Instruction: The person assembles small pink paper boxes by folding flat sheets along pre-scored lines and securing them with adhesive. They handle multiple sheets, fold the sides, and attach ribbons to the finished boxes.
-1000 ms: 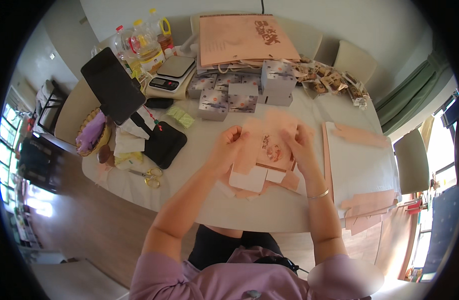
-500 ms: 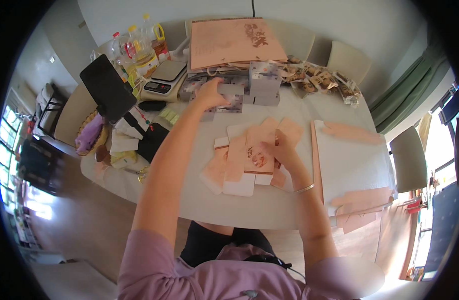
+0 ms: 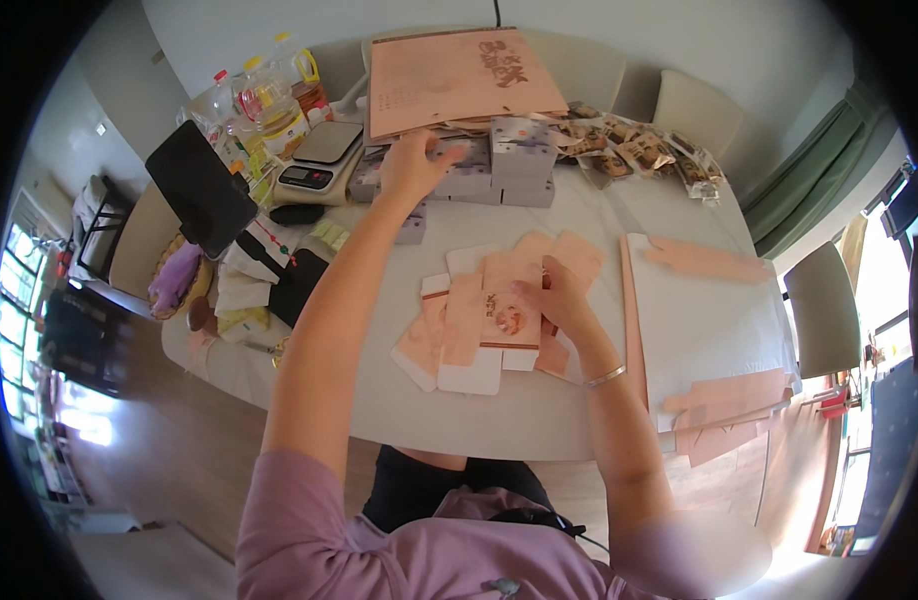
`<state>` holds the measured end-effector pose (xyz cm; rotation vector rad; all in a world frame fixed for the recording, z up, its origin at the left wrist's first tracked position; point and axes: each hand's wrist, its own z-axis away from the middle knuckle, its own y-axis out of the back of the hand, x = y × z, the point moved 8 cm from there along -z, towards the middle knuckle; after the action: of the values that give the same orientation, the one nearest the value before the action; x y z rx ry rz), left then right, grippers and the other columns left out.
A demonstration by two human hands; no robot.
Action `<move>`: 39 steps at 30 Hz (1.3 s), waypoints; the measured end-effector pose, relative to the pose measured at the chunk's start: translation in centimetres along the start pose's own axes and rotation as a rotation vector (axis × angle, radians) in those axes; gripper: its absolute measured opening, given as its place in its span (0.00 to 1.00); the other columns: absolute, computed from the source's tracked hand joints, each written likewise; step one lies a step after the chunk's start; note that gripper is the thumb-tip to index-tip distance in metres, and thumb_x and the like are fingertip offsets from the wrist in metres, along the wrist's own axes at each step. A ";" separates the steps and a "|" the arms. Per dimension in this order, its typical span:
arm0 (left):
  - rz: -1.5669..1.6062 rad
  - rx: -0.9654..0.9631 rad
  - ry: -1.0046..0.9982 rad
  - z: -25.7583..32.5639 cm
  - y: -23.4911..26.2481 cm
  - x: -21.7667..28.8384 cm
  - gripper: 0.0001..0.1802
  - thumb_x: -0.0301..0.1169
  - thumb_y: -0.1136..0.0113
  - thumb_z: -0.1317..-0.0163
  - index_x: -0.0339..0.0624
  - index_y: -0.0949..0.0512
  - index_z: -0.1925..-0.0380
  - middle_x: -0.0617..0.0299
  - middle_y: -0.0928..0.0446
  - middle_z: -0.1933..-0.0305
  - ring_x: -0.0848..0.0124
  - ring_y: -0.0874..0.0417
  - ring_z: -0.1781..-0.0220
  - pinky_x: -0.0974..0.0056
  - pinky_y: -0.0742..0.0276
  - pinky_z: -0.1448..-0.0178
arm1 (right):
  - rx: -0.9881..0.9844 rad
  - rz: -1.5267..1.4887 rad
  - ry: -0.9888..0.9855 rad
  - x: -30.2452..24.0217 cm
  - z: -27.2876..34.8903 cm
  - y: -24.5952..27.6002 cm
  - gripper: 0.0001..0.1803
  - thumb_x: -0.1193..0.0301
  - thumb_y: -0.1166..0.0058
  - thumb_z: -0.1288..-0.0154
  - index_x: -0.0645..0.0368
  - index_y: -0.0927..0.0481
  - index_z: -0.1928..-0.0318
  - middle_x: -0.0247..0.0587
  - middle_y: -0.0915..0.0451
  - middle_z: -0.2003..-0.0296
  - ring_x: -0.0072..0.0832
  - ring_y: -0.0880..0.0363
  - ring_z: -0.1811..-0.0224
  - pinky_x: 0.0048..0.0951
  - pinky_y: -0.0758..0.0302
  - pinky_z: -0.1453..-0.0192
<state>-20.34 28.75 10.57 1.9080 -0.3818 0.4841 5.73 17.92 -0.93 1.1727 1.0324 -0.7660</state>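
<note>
Nearest the front edge of the white table, a flat pink-and-white carton blank lies unfolded, its flaps spread toward the table's middle. The right hand rests on the blank's right side, fingers loosely curled and pressing down on the card; it pins rather than grips, and whether a flap is pinched under the fingertips cannot be told. More pink sheets lie flat near the right edge.

Farther back, the left hand stretches to the far edge, fingers spread and partly open over a row of small grey-white boxes, touching the top of 1 of them; a firm hold is not visible. Behind stands a large pink board, and a kitchen scale sits at the far left corner.

The step looks like fetching a small box while the blank is held in place. The next move likely calls for closing the fingers on 1 box without toppling its neighbours.
</note>
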 end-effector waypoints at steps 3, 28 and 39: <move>-0.056 -0.082 -0.183 1.8 -0.5 1.4 0.41 0.55 0.26 0.54 0.39 0.22 0.45 0.49 0.21 0.45 0.55 0.18 0.47 0.55 0.22 0.46 | 0.009 0.031 0.064 -0.1 -0.3 0.0 0.21 0.67 0.31 0.43 0.64 0.32 0.67 0.40 0.24 0.77 0.22 0.27 0.77 0.30 0.28 0.75; -0.141 0.170 0.037 7.3 6.2 -1.2 0.36 0.52 0.28 0.58 0.47 0.24 0.49 0.52 0.26 0.48 0.54 0.20 0.48 0.51 0.22 0.50 | -0.009 0.064 0.080 -0.3 -0.3 -0.1 0.19 0.66 0.32 0.41 0.63 0.31 0.67 0.39 0.23 0.78 0.21 0.27 0.77 0.30 0.29 0.75; -0.169 0.101 0.070 2.9 2.1 -4.3 0.39 0.56 0.27 0.55 0.53 0.23 0.43 0.54 0.27 0.43 0.56 0.19 0.45 0.52 0.22 0.49 | -0.047 -0.009 0.010 -0.6 0.2 -0.4 0.20 0.67 0.33 0.41 0.63 0.32 0.69 0.39 0.25 0.79 0.21 0.30 0.81 0.30 0.31 0.79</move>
<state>-24.62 25.41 9.10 1.9951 -0.1507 0.4637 5.23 17.64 -0.49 1.1333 1.0594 -0.7397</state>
